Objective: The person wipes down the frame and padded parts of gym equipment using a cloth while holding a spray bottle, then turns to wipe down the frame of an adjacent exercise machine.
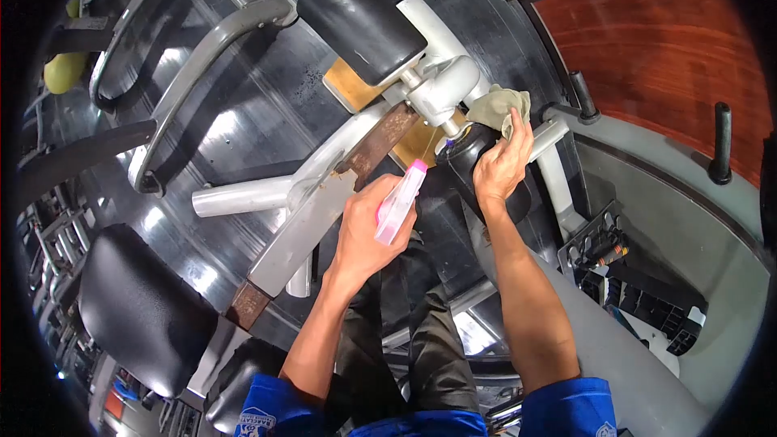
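Observation:
My left hand (364, 231) is wrapped round a spray bottle, whose pink and clear-white spray head (400, 202) points away from me; the rest of the bottle is hidden by the hand. A pale greenish cloth (498, 107) is held at the fingers of my right hand (503, 166). That hand is beside the lower black padded roller (473, 158) and covers part of it; whether it presses on the pad I cannot tell. The upper black roller (362, 24) sits across the same grey metal joint (445, 93) of the exercise machine.
A grey beam (303, 235) with rusty brown patches runs diagonally to my left. Black padded seats, one large (142, 307), stand at lower left. Curved metal bars (218, 40) rise at upper left. Upright black pegs (723, 142) and a tool rack (603, 247) are at right.

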`<state>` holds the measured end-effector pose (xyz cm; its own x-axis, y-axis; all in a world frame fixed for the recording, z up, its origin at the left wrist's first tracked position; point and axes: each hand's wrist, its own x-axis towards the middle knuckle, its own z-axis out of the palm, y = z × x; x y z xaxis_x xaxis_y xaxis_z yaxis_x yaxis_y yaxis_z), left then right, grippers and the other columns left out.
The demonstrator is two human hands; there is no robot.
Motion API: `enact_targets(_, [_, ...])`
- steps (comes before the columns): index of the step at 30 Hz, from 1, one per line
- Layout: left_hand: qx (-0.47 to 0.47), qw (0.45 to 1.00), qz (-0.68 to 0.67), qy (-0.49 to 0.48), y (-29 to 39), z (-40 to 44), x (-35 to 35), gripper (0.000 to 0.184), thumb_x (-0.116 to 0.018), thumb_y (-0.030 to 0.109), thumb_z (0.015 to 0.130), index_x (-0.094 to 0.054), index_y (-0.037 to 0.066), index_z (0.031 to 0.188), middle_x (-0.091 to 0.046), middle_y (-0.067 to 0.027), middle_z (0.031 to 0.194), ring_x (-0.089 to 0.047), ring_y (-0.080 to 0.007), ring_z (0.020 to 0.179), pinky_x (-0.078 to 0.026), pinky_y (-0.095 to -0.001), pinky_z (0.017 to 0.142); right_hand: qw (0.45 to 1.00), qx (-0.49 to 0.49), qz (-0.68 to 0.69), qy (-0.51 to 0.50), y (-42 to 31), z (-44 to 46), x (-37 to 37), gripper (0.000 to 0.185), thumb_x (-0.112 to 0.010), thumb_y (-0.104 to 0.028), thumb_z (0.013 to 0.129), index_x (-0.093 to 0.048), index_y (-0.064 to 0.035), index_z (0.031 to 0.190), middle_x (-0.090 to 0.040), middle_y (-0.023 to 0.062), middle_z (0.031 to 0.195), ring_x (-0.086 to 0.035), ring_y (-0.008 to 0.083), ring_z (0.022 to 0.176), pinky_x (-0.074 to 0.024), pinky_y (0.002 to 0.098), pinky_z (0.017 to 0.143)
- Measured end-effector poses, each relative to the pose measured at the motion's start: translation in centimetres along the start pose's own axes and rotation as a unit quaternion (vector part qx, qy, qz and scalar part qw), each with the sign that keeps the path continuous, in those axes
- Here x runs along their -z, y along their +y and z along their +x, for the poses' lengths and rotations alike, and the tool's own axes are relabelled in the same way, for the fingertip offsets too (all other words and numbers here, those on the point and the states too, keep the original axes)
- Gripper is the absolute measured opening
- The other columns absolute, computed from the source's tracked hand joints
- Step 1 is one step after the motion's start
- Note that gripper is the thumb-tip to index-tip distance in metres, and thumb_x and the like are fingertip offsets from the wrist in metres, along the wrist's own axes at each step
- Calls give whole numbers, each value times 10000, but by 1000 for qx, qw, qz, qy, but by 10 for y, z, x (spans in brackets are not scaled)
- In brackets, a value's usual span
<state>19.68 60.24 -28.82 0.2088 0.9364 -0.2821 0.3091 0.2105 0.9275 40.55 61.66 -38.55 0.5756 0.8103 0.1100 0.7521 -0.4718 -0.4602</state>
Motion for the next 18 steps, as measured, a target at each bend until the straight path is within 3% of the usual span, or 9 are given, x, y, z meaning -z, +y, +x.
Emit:
enact_targets(6, [12,1000,4,-28,3,1,8,131,-612,-25,803,-632,8,928,-658,-74,791,-644,-128,744,-500,-273,689,999,2,36,8,8,-2,-3,570,-515,51,839,-485,-194,1353,-475,164,1340,-475,370,1229,-405,438,1005])
enact_targets(10, [10,999,-3,-37,4,-1,7,156,-613,-13,803,-632,15,955,-664,-64,804,-649,-126,762,-504,-272,706,994,-16,110,9,14,3,1,506,-474,37,888,-477,-133,1364,-488,173,1332,-485,351,1241,-396,406,1030])
enact_targets(11, [8,999,-2,-31,5,0,9,162,-614,-11,802,-632,16,960,-663,-62,806,-650,-126,768,-504,-271,712,991,10,129,25,21,6,-1,458,-439,28,915,-476,-73,1359,-506,173,1326,-494,329,1246,-393,388,1036])
enact_targets(14, [17,999,-13,-38,9,2,16,165,-611,-16,802,-633,18,962,-654,-61,806,-648,-125,776,-501,-264,717,908,-173,379,43,23,25,-4,432,-434,19,932,-473,-29,1359,-503,167,1361,-485,294,1267,-369,372,1058])
enact_targets(17, [8,1000,-22,-19,8,3,18,155,-617,-16,803,-633,19,953,-643,-54,802,-631,-118,764,-491,-263,705,979,4,190,81,-24,19,-2,432,-414,18,938,-473,-27,1363,-510,158,1364,-457,294,1283,-317,371,1102])
enact_targets(18, [6,1000,-23,-18,9,4,19,148,-619,-16,806,-633,18,950,-643,-52,801,-625,-117,755,-487,-262,696,981,76,177,13,-43,14,3,481,-430,59,890,-484,-30,1359,-493,178,1373,-433,326,1302,-296,386,1119])
